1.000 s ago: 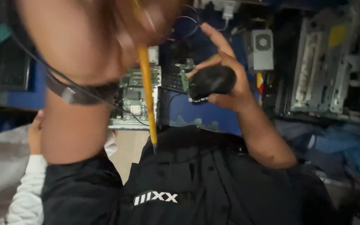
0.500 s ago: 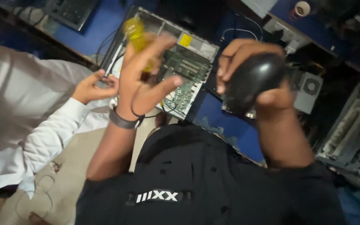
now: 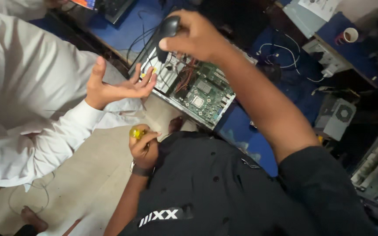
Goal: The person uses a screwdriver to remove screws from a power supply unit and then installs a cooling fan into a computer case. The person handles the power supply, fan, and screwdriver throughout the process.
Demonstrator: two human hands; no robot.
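The black rounded object (image 3: 168,27), far in the scene, is held above the left end of the open computer case (image 3: 193,87), gripped from above by the right hand (image 3: 195,37) with fingers curled over it and the thumb pressed to its near side. That arm stretches out straight from the right shoulder, crossing over the case and hiding part of its far edge. Nearer, the left hand (image 3: 144,146) is pulled in close to the chest, fist closed around a yellow-handled screwdriver (image 3: 135,132); only the handle's top shows, and a dark wristband sits just below the hand. To the left, a co-worker's hand (image 3: 119,87) in a white sleeve is raised palm up with fingers spread, holding nothing, just beside the case's left corner. Inside the case lies a green circuit board (image 3: 208,94) with coloured wires. The case rests on a blue table (image 3: 246,135). Far right stand a paper cup (image 3: 350,35), white cables (image 3: 285,54) and 1 grey power supply (image 3: 340,116).
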